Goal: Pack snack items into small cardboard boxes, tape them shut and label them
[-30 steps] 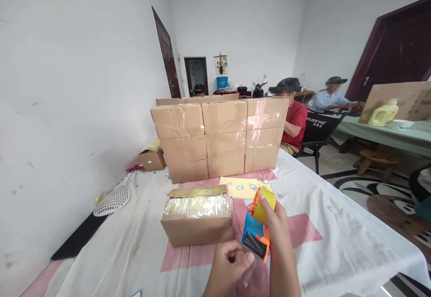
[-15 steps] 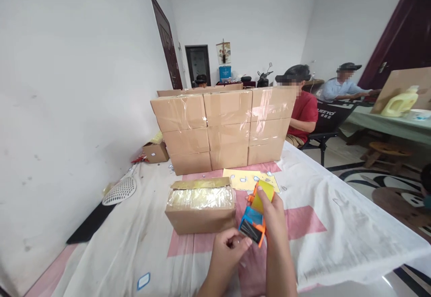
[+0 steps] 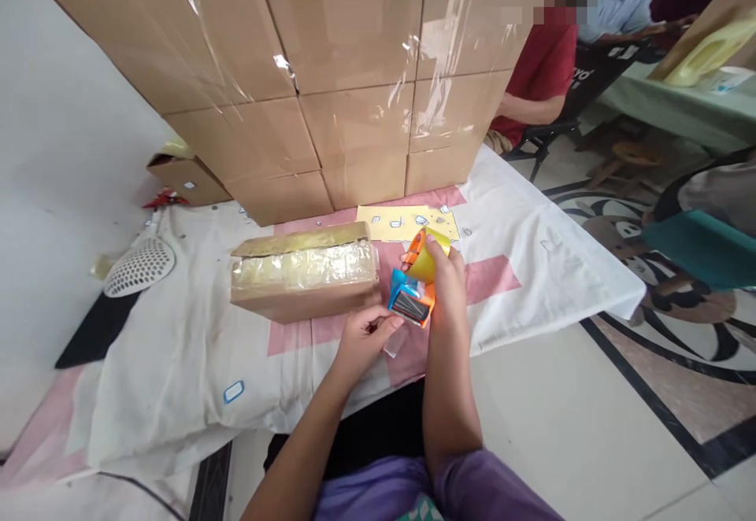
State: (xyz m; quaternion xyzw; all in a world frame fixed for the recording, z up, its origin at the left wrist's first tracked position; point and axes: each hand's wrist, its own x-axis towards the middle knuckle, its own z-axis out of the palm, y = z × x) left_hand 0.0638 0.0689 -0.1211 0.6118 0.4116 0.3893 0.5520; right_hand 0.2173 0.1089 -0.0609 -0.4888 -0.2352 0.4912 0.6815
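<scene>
1. I see the tape dispenser [image 3: 415,290] held just right of the taped carton [image 3: 310,301]; the right hand [image 3: 447,271] grips its roll [image 3: 434,253], presumably leaving the front end free.
2. The left hand [image 3: 367,334] seems to pinch the tape tail [image 3: 394,343] there, perhaps keeping it from sticking.

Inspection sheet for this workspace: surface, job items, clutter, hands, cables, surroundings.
Surface: white-and-pink cloth, wrinkled.
Job items: small carton, clear tape across its top; orange-and-blue tape dispenser beside it, off the table; stacked cartons behind.
Clutter: perforated white paddle, black flat item, yellow sheet, blue-edged label.
Hands: right hand grips the dispenser; left hand pinches a clear strip at its lower end.
Cables: thin dark cord, lower left; ends unclear.
Surroundings: person in red, yellow jug, wooden stool.
</scene>
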